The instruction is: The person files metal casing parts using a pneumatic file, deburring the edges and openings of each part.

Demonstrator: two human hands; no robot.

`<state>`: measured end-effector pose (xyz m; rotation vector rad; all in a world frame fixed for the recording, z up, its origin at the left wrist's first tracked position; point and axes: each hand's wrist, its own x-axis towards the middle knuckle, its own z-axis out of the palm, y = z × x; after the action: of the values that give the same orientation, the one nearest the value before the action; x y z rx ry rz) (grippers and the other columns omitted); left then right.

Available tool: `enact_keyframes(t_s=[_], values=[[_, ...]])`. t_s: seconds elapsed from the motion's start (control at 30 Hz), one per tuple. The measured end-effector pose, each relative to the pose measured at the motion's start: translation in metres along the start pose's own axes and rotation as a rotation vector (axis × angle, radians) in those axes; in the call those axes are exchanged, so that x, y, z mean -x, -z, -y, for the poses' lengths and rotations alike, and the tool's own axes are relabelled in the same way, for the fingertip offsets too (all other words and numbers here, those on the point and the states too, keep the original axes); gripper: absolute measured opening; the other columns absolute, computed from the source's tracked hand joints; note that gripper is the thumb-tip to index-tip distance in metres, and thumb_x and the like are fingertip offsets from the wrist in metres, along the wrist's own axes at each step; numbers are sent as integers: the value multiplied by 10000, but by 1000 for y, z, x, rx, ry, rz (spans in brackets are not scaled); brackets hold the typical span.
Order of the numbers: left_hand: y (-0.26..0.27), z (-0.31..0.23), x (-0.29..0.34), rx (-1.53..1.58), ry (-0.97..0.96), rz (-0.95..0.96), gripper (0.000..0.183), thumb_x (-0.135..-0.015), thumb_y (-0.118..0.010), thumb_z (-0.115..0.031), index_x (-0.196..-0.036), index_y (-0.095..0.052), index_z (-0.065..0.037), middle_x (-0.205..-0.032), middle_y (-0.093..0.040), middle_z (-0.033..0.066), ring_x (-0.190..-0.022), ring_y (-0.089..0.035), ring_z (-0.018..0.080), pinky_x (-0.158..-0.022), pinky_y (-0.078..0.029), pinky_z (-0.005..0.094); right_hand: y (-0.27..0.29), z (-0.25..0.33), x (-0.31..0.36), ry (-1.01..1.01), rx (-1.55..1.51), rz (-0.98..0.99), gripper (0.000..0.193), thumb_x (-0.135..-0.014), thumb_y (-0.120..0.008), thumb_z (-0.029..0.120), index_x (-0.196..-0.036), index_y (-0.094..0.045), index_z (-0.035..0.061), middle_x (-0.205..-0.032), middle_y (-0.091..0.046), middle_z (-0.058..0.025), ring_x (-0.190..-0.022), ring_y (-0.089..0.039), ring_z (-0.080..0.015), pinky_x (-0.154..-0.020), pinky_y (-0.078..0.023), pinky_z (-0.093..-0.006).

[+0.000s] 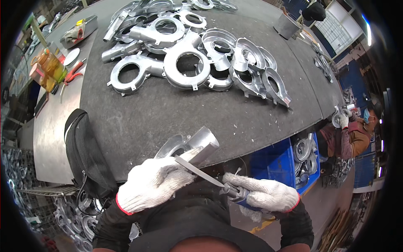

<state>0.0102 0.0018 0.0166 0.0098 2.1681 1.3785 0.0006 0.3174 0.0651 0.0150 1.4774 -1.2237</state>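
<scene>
In a white knit glove, my left hand (153,180) is closed round a silver metal blower housing (204,145), a cast part with a round body and an open spout. The spout points up and right over the table's near edge. My right hand (275,195), gloved the same way, grips a powered hand file (231,191) with a blue body. Its long flat blade (199,171) reaches left across the near side of the housing, its tip close to my left fingers. Whether the blade touches the metal I cannot tell.
Several like housings (187,69) lie piled on the dark tabletop (126,138). A black mesh pouch (86,153) rests at the left edge, near red-handled pliers (73,75) and an amber jug (50,65). A blue bin (273,161) holds housings at right, near a co-worker (354,136).
</scene>
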Motion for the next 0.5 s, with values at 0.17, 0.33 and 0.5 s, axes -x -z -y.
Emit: enact_keyframes(t_s=[0.17,0.33,0.5], values=[[0,4,2,93,-82,-69,387,-944,-687,-389,-1242,-709,-143,-809,-738,97,-666,-725,224,-696,-563,354,-14,8,1,106,696,-168,688,-1027,-551,336,-1645,-263,238,-970,-689,-134,-719,-699,-198,-708,-571,-282],[4,-12,2,-53,23,-34,512,-928,-703,-441,-1328,-664,-125,-1016,-733,158,-882,-737,282,-837,-555,371,-46,-6,-6,430,1413,-819,733,-744,-847,266,-1437,-605,277,-743,-601,-49,-539,-609,-251,-479,-490,-357],[13,1,-10,6,68,59,1173,-584,-993,-416,-1531,-433,-9,-1007,-736,99,-956,-716,183,-901,-546,315,-37,-7,-21,445,1502,-984,750,-751,-851,224,-1453,-590,273,-757,-616,-58,-555,-618,-228,-491,-500,-358]])
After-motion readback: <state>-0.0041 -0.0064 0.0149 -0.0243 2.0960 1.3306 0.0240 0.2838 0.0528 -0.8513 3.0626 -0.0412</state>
